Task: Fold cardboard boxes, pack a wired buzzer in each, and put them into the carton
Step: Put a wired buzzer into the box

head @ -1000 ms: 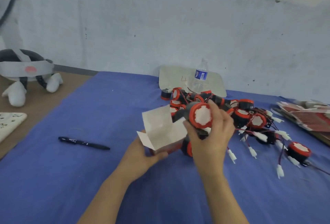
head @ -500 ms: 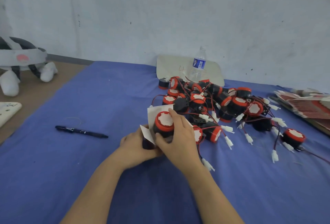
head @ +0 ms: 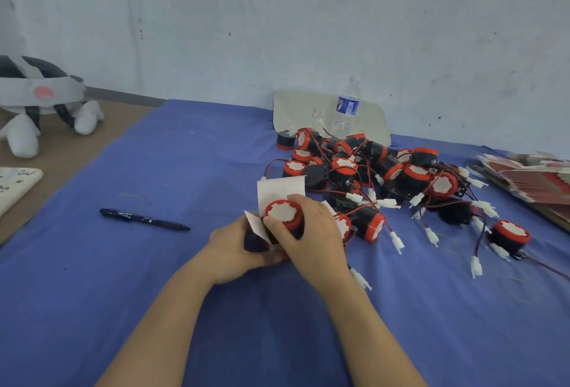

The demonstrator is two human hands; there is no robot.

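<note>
Head view: at the blue cloth-covered surface (head: 154, 278), the packer's right hand (head: 311, 232) has come down from above the heap of loose wired buzzers (head: 370, 170), where it was a second ago. It now seats a red-rimmed black round buzzer with a white face (head: 282, 213) in the mouth of a small cardboard box with white inner flaps (head: 279, 190). The right grip is clamped round the buzzer's rim; the left hand (head: 234, 247) is wrapped round the box's lower body. Loading looks nearly done, with the flaps open and not yet closed. The white face points up and slightly toward the packer; the stubby cylinder's axis runs steeply down into the box.
</note>
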